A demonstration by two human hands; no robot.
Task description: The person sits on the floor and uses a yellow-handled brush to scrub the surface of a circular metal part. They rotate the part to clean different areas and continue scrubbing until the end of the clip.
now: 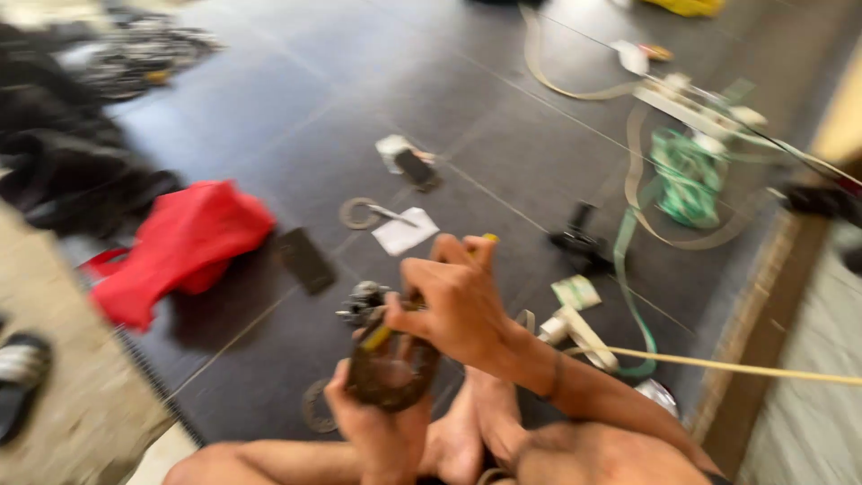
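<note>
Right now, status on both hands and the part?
Left hand grips round dark metal part. Right hand works yellow-handled tool on it. Nothing blocking.

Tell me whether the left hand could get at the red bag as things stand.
Probably not right now: the left hand is wrapped around a round metal part that the right hand works on. The dark floor toward the red bag looks unobstructed, though.
</note>
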